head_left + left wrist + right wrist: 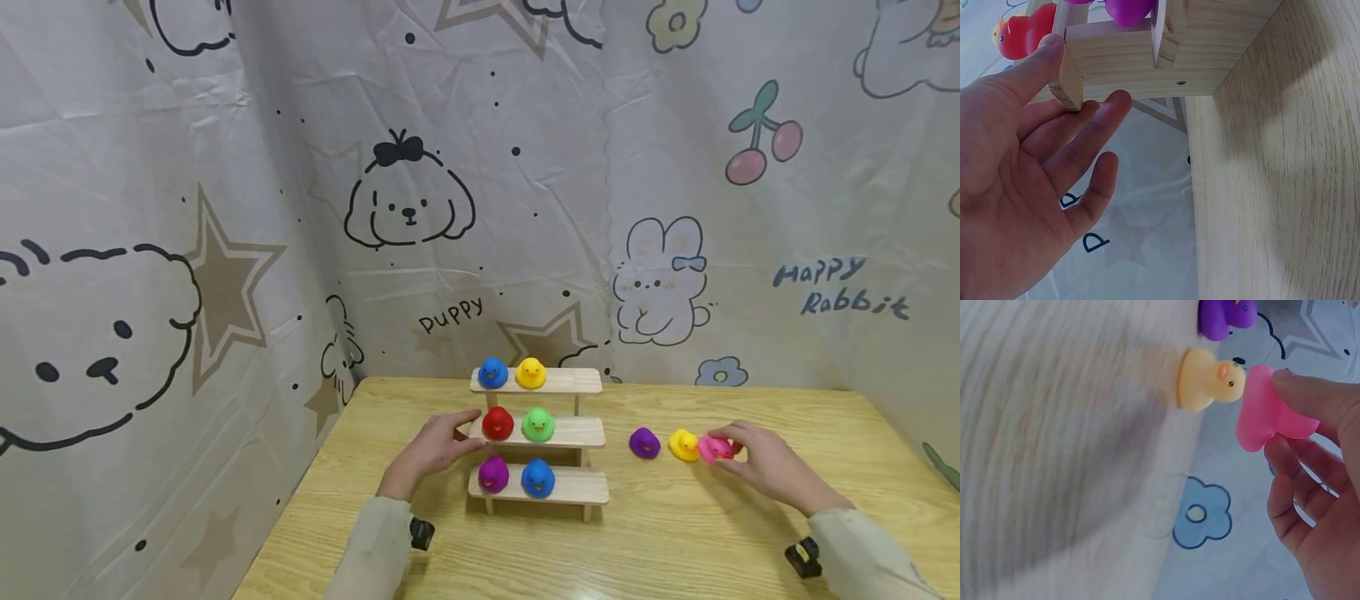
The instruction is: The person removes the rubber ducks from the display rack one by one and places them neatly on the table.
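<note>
A three-tier wooden stand [573, 432] holds rubber ducks in pairs. My left hand [435, 443] pinches the left end of its middle tier, thumb on one side and fingers on the other, as the left wrist view shows. Beside the thumb on that tier sits a red duck [498, 423], with a green duck [538, 425] to its right. To the right of the stand, my right hand [767, 462] pinches a pink rubber duck [1263, 412] between thumb and fingers. It looks raised off the table in the right wrist view. Close by is a yellow duck [683, 445] on the table.
A purple duck [644, 443] stands between the stand and the yellow duck. The top tier bears a blue duck [492, 372] and a yellow one; the bottom tier bears a magenta duck [493, 474] and a blue one. Printed curtains [540, 275] hang behind the wooden table [660, 533].
</note>
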Motion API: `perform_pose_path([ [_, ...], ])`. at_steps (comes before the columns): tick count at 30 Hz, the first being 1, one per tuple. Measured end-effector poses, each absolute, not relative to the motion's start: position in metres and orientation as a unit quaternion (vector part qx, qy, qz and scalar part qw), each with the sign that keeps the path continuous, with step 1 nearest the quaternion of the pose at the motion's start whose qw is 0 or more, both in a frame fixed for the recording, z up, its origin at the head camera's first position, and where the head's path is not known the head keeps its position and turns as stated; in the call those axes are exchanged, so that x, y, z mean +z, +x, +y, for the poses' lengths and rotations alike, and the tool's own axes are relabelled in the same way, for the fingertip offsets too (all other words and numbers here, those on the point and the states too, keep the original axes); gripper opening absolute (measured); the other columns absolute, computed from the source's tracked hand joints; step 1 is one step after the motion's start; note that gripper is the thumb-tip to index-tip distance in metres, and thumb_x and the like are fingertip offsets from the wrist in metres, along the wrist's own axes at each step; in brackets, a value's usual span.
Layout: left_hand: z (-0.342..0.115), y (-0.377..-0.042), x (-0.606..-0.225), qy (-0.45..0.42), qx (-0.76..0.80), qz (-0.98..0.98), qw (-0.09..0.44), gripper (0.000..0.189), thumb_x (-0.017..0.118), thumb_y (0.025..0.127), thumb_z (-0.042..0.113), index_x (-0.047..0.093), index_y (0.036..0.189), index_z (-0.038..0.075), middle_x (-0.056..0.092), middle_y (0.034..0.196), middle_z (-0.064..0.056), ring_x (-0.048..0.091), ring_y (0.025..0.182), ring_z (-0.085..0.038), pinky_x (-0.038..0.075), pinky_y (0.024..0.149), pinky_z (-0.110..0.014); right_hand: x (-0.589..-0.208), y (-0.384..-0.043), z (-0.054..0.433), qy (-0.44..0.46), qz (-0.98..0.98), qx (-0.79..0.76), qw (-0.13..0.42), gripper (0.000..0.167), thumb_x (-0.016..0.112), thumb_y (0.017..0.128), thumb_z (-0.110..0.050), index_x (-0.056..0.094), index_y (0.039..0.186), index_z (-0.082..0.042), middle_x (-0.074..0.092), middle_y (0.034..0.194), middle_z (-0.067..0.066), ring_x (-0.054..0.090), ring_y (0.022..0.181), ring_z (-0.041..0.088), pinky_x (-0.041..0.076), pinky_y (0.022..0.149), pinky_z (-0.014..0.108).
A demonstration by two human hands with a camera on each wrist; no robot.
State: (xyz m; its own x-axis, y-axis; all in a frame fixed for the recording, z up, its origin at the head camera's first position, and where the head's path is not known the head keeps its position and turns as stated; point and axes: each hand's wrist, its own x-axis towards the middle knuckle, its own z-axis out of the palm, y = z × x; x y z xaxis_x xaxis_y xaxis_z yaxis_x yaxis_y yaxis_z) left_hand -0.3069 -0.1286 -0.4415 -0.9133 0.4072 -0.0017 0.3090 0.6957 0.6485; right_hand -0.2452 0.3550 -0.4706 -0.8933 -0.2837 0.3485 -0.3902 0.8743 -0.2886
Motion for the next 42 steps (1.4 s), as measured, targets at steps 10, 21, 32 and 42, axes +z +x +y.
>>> perform_pose_path([
  [10,-0.128,-0.307,-0.441,0.194,0.337,0.918,0.071,0.059,0.065,0.089,0.036,0.048,0.139,0.009,0.055,0.131,-0.011,0.063,0.094,-0.019,0.053,0.08,-0.036,-0.476,-0.249,0.369,0.146,-0.966,0.182,0.111,0.037,0.08,0.072,-0.007,0.067,0.106,0.001,0.062,0.09,0.003,0.054,0.076,0.018,0.049,0.066,0.038],
  [21,-0.128,-0.308,-0.442,0.194,0.337,0.918,0.074,0.06,0.065,0.089,0.037,0.047,0.14,0.01,0.055,0.132,-0.01,0.064,0.095,-0.02,0.053,0.079,-0.036,-0.486,-0.257,0.384,0.136,-0.968,0.191,0.084,0.039,0.08,0.071,-0.005,0.065,0.106,0.003,0.062,0.092,0.006,0.054,0.077,0.02,0.048,0.065,0.038],
  [32,-0.129,-0.309,-0.444,0.203,0.336,0.917,0.068,0.059,0.066,0.089,0.035,0.049,0.139,0.009,0.055,0.131,-0.01,0.064,0.094,-0.019,0.053,0.079,-0.035,-0.496,-0.266,0.392,0.112,-0.971,0.203,0.055,0.038,0.078,0.072,-0.003,0.065,0.106,0.004,0.061,0.091,0.007,0.054,0.076,0.02,0.049,0.066,0.038],
  [42,-0.13,-0.308,-0.443,0.219,0.334,0.915,0.058,0.058,0.065,0.09,0.033,0.048,0.138,0.007,0.055,0.131,-0.01,0.064,0.092,-0.018,0.052,0.079,-0.034,-0.501,-0.272,0.392,0.099,-0.973,0.204,0.049,0.038,0.077,0.072,-0.001,0.063,0.107,0.006,0.062,0.092,0.01,0.054,0.077,0.022,0.049,0.068,0.041],
])
